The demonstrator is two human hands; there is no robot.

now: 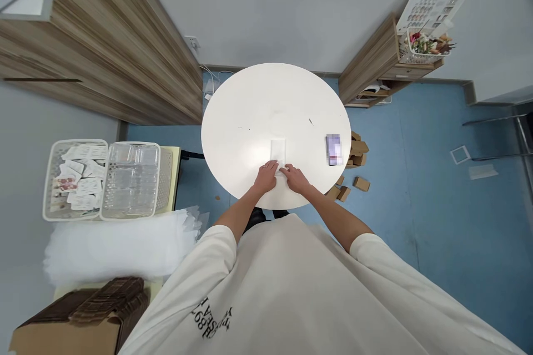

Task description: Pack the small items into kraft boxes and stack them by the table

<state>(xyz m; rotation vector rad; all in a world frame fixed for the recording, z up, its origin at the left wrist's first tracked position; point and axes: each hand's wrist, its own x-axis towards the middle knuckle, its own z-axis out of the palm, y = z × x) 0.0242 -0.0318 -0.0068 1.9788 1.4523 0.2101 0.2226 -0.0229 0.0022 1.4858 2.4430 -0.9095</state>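
A thin white translucent sheet (278,150) lies as a narrow upright rectangle near the front edge of the round white table (258,100). At its lower left edge my left hand (266,176) holds it, fingers close together and pointing inward. My right hand (296,178) grips the lower right edge, its fingertips almost meeting those of the left. Whether anything lies inside the sheet cannot be made out. Further right on the table is a purple rectangular item (333,150), blurred over.
Small brown cardboard boxes (358,150) lie on the floor right of the table. At left stand a basket of cards (46,177), a basket of clear plastic cases (157,177), a stack of white sheets (120,244) and a large cardboard box (66,335). Wooden cabinets (137,44) flank the back.
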